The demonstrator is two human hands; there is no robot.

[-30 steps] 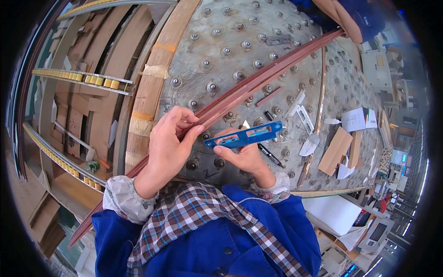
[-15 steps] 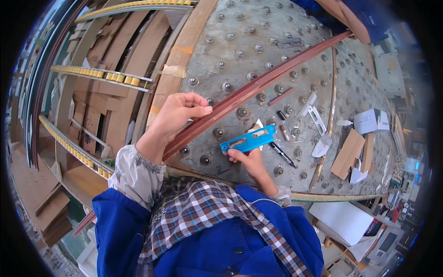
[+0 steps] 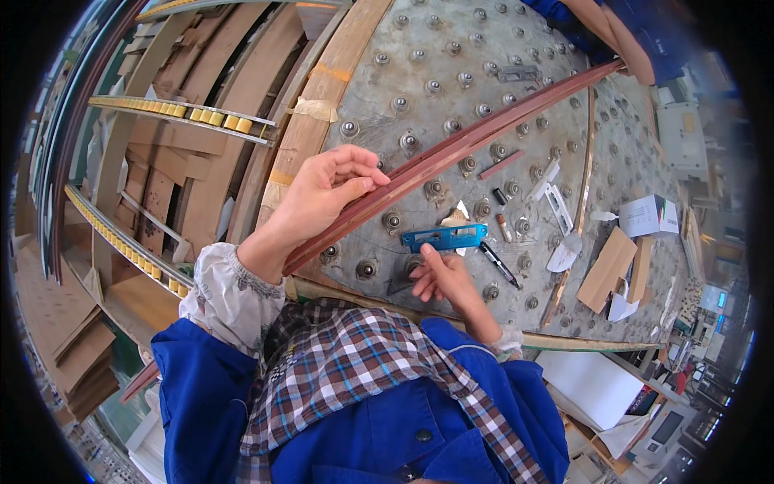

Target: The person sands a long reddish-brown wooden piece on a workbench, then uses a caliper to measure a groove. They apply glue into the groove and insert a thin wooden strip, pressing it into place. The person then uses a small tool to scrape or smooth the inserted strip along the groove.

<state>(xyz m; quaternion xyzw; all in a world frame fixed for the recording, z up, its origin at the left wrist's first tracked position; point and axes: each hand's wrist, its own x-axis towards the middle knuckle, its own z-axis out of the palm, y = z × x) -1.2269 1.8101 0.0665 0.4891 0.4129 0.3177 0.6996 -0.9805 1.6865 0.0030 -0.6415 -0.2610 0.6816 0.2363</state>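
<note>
A long reddish-brown profile strip (image 3: 451,149) lies slantwise over the table. My left hand (image 3: 326,189) is at its near end, thumb and fingers curled together by the strip's upper edge; anything pinched between them is too small or hidden to name. A bright blue slotted plate (image 3: 443,237) lies on the table just right of the strip. Beside it my right hand (image 3: 447,282) is open, palm turned up and fingers loosely bent, the thumb near the plate's lower edge. A black marker pen (image 3: 500,266) rests right of the plate.
Ball rollers stud the metal table (image 3: 387,105). A short reddish strip (image 3: 501,164), a white slotted plate (image 3: 558,211) and cardboard pieces (image 3: 609,270) lie to the right. Another person's arm (image 3: 617,36) is at the strip's far end. A roller rack (image 3: 185,117) stands left.
My right hand has let go of the blue plate, which now lies on the table. My left hand has shifted slightly up and right along the strip.
</note>
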